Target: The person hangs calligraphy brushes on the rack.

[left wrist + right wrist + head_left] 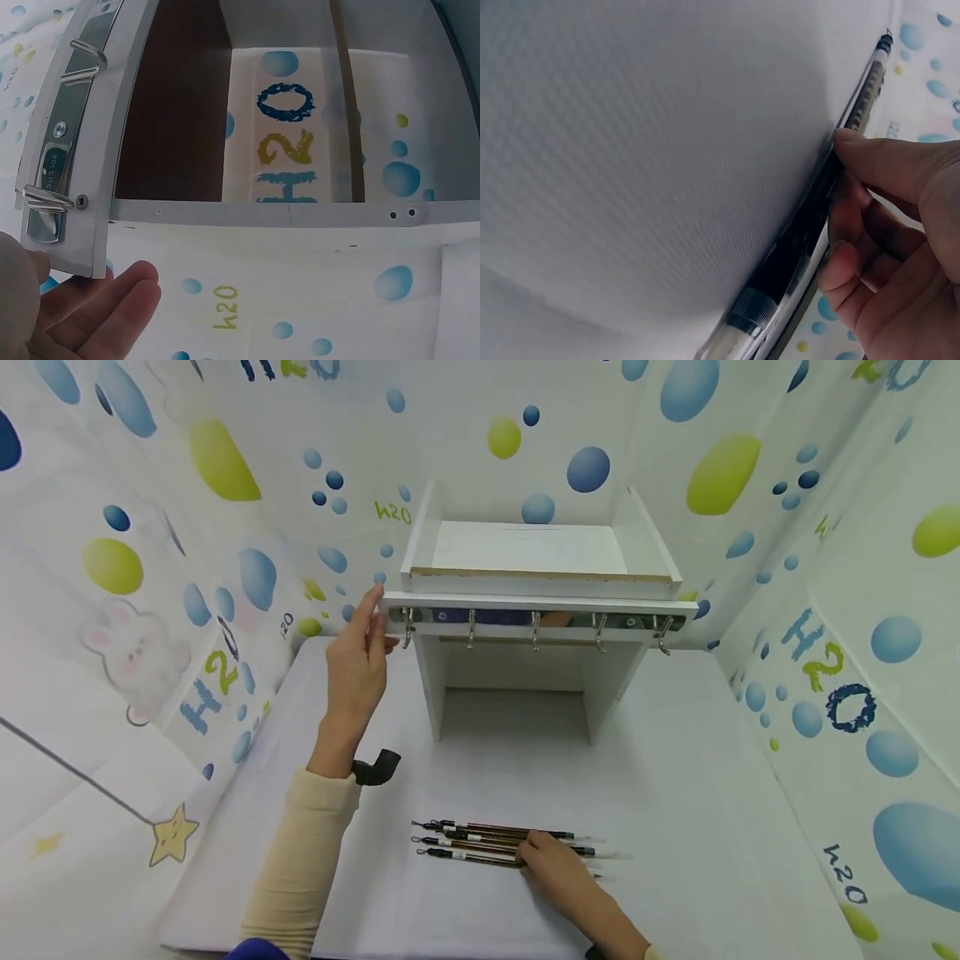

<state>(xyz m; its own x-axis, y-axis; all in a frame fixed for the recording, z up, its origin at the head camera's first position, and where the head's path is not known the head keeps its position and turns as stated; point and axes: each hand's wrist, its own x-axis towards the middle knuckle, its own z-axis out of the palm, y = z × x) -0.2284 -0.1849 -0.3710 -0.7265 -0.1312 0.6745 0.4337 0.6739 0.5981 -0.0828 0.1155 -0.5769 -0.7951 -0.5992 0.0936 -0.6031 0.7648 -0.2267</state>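
Several calligraphy brushes point(480, 858) with hanging loops and pale tips lie side by side on the white tabletop. My right hand point(562, 881) pinches a brush near its tip end; the right wrist view shows thumb and fingers on its dark brush handle point(787, 255). Some shafts pass beneath that hand and are hidden. My left hand point(356, 672) holds the left end of a hook rail point(502, 617) on a white stand. In the left wrist view, the thumb is in front of the rail end and the fingers point(124, 311) reach behind it. Several metal hooks point(536, 631) hang from the rail bare.
The white stand point(431, 689) has an open tray-like top point(540, 578) and an open space below. It stands toward the back of the white cloth-covered table point(675, 827). Patterned cloth walls point(892, 639) with blue and green dots enclose the table at the back and sides.
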